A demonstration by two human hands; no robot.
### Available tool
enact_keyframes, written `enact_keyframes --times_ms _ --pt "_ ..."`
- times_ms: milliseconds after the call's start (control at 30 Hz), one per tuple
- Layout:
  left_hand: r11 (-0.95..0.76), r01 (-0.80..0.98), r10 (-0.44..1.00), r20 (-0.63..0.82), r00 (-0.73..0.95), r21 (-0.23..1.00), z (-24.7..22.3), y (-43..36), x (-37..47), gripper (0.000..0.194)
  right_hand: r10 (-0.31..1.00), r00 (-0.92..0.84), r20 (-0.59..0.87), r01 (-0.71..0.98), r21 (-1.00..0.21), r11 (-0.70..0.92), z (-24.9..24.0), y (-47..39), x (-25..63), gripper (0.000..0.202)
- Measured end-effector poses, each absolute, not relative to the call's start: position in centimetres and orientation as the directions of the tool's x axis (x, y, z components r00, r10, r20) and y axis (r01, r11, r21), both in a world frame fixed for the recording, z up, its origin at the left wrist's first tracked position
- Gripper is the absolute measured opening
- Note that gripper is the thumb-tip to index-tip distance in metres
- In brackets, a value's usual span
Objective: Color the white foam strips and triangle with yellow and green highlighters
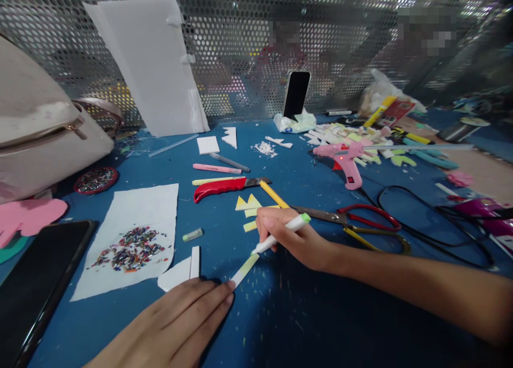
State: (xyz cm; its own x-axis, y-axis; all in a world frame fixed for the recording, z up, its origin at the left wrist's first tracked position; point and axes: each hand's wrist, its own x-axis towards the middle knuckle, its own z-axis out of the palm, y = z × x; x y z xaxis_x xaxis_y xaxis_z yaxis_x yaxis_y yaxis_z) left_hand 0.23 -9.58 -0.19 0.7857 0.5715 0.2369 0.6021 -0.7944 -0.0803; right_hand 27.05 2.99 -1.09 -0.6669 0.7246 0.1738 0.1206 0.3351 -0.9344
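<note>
My right hand [286, 234] is closed around a white marker [280, 235] with a green end. The marker's tip touches the upper end of a narrow white strip [245, 272], which is tinted pale green there. My left hand [172, 325] lies flat with fingers stretched out, its fingertips resting on the strip's lower end. A loose marker cap [193, 235] lies to the left of the strip. White cut pieces [178, 272] sit just beyond my left fingers. Past my right hand are yellow-tipped triangle pieces [248, 202] and a yellow stick [274, 194].
A red-handled knife [224, 187] and scissors [352, 218] lie beyond my right hand. A pink glue gun [344, 158] trails a black cord [420, 229]. At left are paper with glitter bits [164, 208], a dark phone [40, 282] and a bag [40, 117].
</note>
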Motion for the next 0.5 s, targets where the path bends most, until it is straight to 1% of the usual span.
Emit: enact_keyframes --times_ms 133,233,300,367,500 --pt "-0.791 0.606 0.574 0.239 0.783 -0.083 -0.3 -9.7 0.3 0.049 0.666 -0.728 0.162 0.071 -0.949 0.308 -1.1 2.9 27.1 0.057" --pt "-0.788 0.611 0.576 0.256 0.777 -0.081 -0.2 -9.7 0.5 0.047 0.622 -0.757 0.199 0.026 -0.942 0.333 -0.8 2.9 26.9 0.048" --pt "-0.790 0.607 0.568 0.271 0.777 -0.082 -0.3 -9.5 0.7 0.046 0.596 -0.781 0.187 0.025 -0.944 0.329 -0.5 2.8 26.9 0.043" --pt "-0.794 0.604 0.558 0.314 0.768 -0.067 -0.6 -9.4 0.8 0.042 0.589 -0.793 0.156 0.030 -0.956 0.293 -0.4 2.8 26.8 0.043" --pt "-0.793 0.608 0.548 0.398 0.736 -0.033 -1.8 -9.3 1.1 0.036 0.615 -0.783 0.096 0.047 -0.976 0.212 -0.4 2.9 26.8 0.041"
